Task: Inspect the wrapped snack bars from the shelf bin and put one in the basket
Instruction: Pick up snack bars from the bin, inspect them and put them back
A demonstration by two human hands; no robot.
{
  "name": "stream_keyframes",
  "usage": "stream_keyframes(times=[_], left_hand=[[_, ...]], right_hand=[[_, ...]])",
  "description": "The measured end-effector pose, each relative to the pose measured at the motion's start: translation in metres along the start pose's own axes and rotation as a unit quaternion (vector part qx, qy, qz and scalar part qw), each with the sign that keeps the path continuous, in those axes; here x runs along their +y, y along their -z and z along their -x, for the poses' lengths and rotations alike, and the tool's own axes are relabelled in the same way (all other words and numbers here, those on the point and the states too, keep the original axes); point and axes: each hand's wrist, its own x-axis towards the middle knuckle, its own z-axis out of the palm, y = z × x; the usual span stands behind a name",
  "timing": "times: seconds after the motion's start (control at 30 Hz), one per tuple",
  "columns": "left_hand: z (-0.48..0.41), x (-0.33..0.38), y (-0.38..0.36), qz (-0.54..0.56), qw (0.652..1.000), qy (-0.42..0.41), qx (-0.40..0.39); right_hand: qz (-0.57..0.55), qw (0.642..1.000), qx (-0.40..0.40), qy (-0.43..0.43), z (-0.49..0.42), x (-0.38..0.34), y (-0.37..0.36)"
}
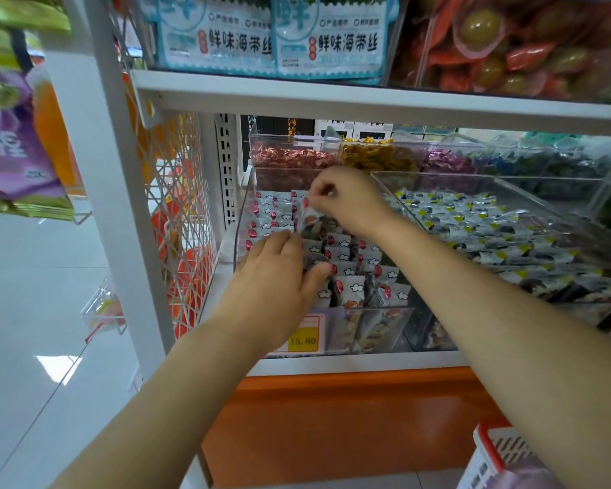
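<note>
Snack bar (310, 220) pinched above the shelf bin (240, 238)

Purple packets (11, 150) hung at the far left, beside the white mesh panel (184, 206) of the shelf unit. Next came the clear shelf bin on the lower shelf, packed with wrapped bars (346, 255) in white wrappers printed with red dots and little clouds. The person's left grip (279, 273) was down in that bin, palm down, with its fingers bent over the bars and its thumb pressed against one; whether it truly held any I could not tell. A yellow price tag (304, 338) showed just under its wrist on the bin's front. A little higher and to the right, the right grip (346, 202) was closed on the one snack bar. Thumb and forefinger pinched its top edge, so it hung upright just above the rest, its lower end near the left fingertips. Further right stood a neighbouring bin (438, 176) of yellow-cornered wrappers. The red-rimmed basket (489, 451) sat low at the bottom right, well apart from the bar.
</note>
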Motion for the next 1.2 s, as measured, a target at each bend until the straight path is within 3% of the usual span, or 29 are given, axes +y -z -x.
stream_keyframes(times=[0.23, 0.37, 0.47, 0.67, 0.77, 0.8, 0.9, 0.97, 1.03, 1.2], left_hand=[[0.000, 0.006, 0.006, 0.168, 0.978, 0.023, 0.124], [0.002, 0.008, 0.007, 0.271, 0.954, 0.056, 0.119], [0.003, 0.008, 0.010, 0.343, 0.929, 0.073, 0.119], [0.003, 0.007, 0.012, 0.559, 0.810, 0.149, 0.095], [0.003, 0.004, 0.015, 0.643, 0.745, 0.158, 0.078], [0.004, 0.004, 0.016, 0.644, 0.745, 0.161, 0.073], [0.006, 0.002, 0.016, 0.570, 0.800, 0.171, 0.078], [0.007, 0.002, 0.015, 0.543, 0.818, 0.168, 0.084], [0.008, 0.002, 0.015, 0.553, 0.814, 0.158, 0.084], [0.008, 0.002, 0.018, 0.630, 0.765, 0.123, 0.042]], right_hand=[[-0.207, 0.962, 0.165, -0.070, 0.060, -0.005, 0.037], [-0.436, 0.873, 0.164, -0.147, 0.089, -0.006, 0.045], [-0.540, 0.810, 0.143, -0.177, 0.102, -0.008, 0.041], [-0.687, 0.694, 0.076, -0.203, 0.111, -0.011, 0.036], [-0.708, 0.676, 0.063, -0.196, 0.112, -0.011, 0.036], [-0.710, 0.673, 0.063, -0.197, 0.113, -0.011, 0.035], [-0.711, 0.668, 0.072, -0.206, 0.113, -0.010, 0.033], [-0.710, 0.669, 0.077, -0.205, 0.114, -0.009, 0.032], [-0.709, 0.669, 0.085, -0.204, 0.114, -0.009, 0.031], [-0.705, 0.667, 0.118, -0.212, 0.114, -0.008, 0.031]])
